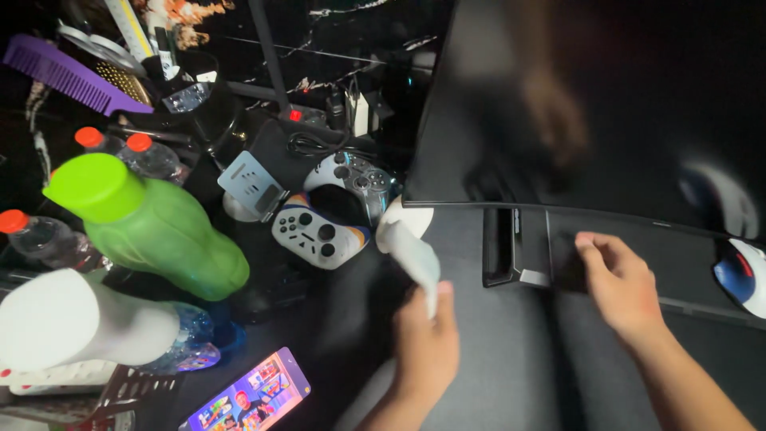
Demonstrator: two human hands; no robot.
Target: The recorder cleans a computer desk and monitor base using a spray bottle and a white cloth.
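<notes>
Left hand [427,343] is clenched around a white cloth [413,257], held up just below the left lower corner of the dark monitor [590,104]. Right hand [622,283] has a released grip, fingers loosely curled, fingertips touching the black monitor stand [531,251] under the screen's bottom edge. Both hands are over the dark grey table [495,375]. Left of the cloth lie two game controllers, a white one [317,231] and a grey one [355,177]. A green bottle [152,223] stands further left. A lit phone [249,395] lies near the front edge. A white and blue mouse [742,275] sits at far right.
</notes>
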